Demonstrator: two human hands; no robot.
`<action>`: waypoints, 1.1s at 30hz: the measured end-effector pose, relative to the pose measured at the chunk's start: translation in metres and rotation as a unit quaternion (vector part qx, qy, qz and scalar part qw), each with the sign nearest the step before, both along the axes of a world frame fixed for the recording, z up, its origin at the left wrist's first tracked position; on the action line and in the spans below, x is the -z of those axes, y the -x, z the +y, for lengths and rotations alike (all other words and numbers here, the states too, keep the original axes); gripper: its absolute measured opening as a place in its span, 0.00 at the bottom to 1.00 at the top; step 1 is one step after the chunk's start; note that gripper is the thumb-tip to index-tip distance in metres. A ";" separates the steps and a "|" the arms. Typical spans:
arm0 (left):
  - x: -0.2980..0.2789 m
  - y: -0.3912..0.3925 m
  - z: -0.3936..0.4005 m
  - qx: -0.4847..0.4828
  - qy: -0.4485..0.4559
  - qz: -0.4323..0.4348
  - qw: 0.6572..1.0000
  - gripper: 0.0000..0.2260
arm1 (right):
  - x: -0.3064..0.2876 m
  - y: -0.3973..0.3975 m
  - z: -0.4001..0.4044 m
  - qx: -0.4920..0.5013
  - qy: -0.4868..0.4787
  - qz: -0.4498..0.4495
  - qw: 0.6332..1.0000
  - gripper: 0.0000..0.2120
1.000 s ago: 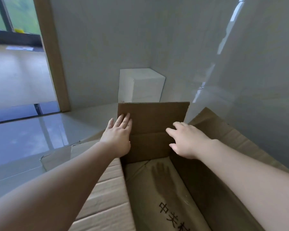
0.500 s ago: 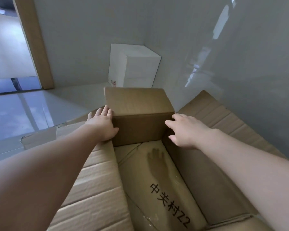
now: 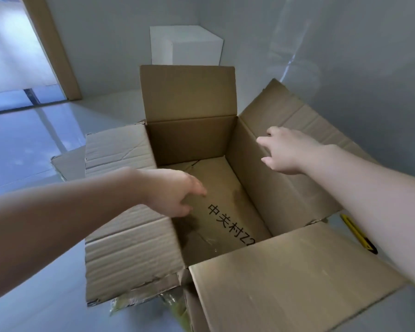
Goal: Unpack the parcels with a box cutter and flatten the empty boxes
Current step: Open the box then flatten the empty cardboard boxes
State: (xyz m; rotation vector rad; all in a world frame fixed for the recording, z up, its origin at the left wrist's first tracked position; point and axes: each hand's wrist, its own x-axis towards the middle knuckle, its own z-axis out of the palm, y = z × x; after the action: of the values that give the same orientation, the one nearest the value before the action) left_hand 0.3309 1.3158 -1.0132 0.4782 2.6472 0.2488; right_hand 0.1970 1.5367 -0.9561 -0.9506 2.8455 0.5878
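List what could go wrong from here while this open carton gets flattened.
1. The yellow box cutter lies on the floor beside the brown cardboard carton, partly hidden under the right forearm; a falling flap could cover it or a knee might land on it.
2. The left hand hangs inside the carton; collapsing walls might pinch it.

Box cutter (image 3: 358, 233) right of open box (image 3: 189, 137), block (image 3: 186, 45) behind.
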 end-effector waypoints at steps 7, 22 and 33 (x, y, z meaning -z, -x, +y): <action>-0.005 -0.029 0.050 0.064 0.044 -0.234 0.969 0.26 | 0.000 0.009 0.077 0.096 0.002 0.013 0.995 0.26; 0.014 -0.012 0.052 0.083 0.176 -0.023 0.981 0.10 | -0.033 0.033 0.114 0.258 0.185 0.052 0.947 0.14; 0.011 0.061 0.017 -0.104 -0.172 0.137 0.970 0.21 | -0.049 0.023 0.105 0.232 0.104 0.024 0.967 0.10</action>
State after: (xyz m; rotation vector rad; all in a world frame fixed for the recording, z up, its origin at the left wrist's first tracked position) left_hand 0.2697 1.3327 -1.0243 0.3617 2.9376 0.7681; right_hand 0.1735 1.6419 -0.9073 -0.2602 3.0573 0.2680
